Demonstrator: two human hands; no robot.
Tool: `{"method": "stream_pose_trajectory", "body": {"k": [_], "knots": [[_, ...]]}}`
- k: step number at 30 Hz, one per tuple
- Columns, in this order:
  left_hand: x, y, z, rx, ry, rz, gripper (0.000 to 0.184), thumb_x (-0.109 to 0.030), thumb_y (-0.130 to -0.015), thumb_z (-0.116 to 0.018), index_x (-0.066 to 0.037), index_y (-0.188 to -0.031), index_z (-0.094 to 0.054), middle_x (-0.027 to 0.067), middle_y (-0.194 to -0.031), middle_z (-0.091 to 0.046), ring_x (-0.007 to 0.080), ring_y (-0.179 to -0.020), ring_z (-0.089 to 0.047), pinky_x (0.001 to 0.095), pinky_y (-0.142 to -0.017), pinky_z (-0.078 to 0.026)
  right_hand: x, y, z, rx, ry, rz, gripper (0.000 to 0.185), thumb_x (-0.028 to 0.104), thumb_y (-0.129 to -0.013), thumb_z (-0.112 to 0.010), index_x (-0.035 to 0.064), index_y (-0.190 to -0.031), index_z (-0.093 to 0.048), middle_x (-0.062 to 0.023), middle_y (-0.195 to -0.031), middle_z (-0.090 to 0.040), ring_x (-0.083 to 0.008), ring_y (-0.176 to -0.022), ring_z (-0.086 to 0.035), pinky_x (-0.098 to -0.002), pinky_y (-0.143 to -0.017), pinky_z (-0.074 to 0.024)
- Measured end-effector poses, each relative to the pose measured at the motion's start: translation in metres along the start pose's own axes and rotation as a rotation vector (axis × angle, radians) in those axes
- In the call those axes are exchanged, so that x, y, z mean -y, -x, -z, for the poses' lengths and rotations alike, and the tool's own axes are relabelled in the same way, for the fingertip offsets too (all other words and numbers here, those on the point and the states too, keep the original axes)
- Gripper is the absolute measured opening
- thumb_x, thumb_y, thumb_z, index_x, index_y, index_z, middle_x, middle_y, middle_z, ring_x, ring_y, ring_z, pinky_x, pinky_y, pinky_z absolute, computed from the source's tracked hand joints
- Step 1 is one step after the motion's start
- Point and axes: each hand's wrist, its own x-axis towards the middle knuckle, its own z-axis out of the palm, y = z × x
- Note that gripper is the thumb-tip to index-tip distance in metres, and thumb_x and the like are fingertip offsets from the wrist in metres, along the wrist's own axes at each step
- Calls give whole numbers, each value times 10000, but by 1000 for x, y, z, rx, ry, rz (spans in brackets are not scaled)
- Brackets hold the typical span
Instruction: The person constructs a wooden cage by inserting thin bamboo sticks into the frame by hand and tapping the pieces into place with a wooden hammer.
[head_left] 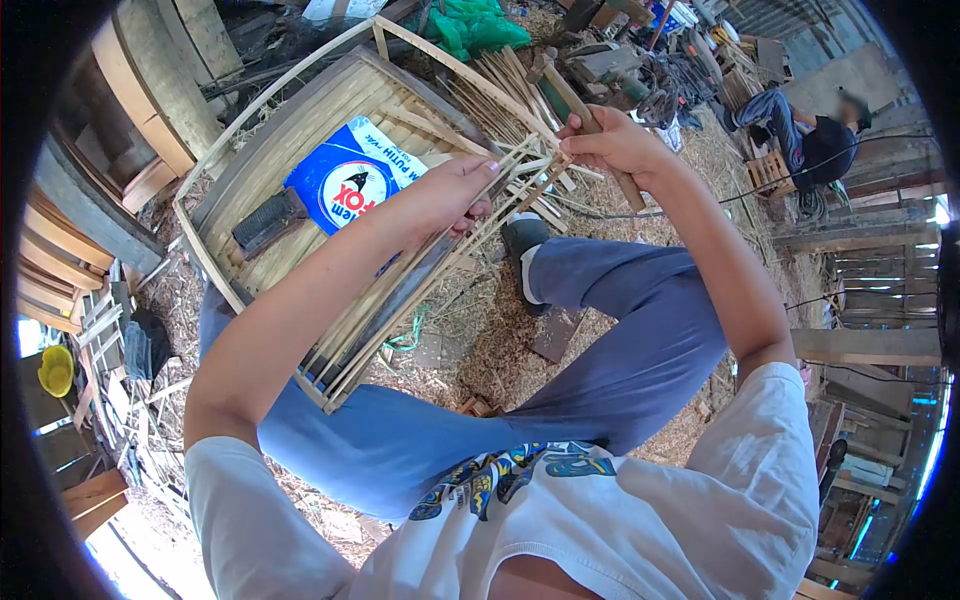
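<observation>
My left hand [455,203] is closed around the edge of a narrow frame of thin wooden slats [400,300], which slants across my left leg. My right hand [612,148] grips the wooden handle of a hammer [632,190]; its head end points up and away from me. The right fingertips are close to the slats' far corner, and whether they also pinch something small cannot be seen. Beyond my left forearm, a blue and white glue pack [345,180] and a dark ridged block [268,225] lie on a curved wooden panel [330,105].
Loose thin sticks [510,90] and a green plastic bag [475,28] lie past the panel. Wood shavings [480,340] cover the floor between my legs. At the right, another person [825,140] sits near cluttered tools. A yellow helmet-like object [56,370] is at the left.
</observation>
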Motion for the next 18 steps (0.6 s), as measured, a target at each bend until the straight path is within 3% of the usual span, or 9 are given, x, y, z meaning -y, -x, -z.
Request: {"method": "stream_pose_trajectory", "body": {"k": [3,6,12,15,18], "knots": [[0,0,0,-14,-21,3,300,-413,-1081,-440,-181,-1240,-543,-50,-700,-438,46,-527,-358,218,-486,-324,2,3,-3,-16,22,10,302,-41,-846,-726,32,-1026,-494,-93,-1052,-623,-193,-984,-683,-338,-906,-609],[-2,1,-2,-50,-41,-1,303,-417,-1078,-451,-158,-1199,-550,-48,-702,-439,48,-533,-360,218,-490,-328,4,6,-7,-19,72,12,239,-5,-888,-711,75,-1008,-520,-42,-1059,-613,-99,-961,-644,-262,-872,-569],[1,-2,-1,-105,-201,-65,326,-403,-1060,-508,-98,-1153,-580,-32,-735,-505,70,-578,-424,242,-519,-369,7,8,-8,-25,45,-33,239,-11,-889,-703,79,-1019,-524,-37,-1069,-610,-106,-986,-645,-270,-896,-569],[2,-4,3,-98,-229,-106,326,-395,-1044,-548,-87,-1117,-627,-26,-772,-563,70,-618,-467,240,-555,-388,5,5,-8,-55,26,-10,307,-45,-843,-726,27,-1024,-488,-94,-1034,-632,-206,-968,-696,-334,-891,-614],[2,-4,0,-148,-261,-142,325,-379,-1027,-588,-63,-1042,-660,-25,-805,-604,59,-649,-491,231,-585,-392,5,4,-7,-35,21,-8,301,-46,-839,-727,28,-1011,-492,-94,-1031,-633,-210,-962,-699,-336,-889,-614]]}}
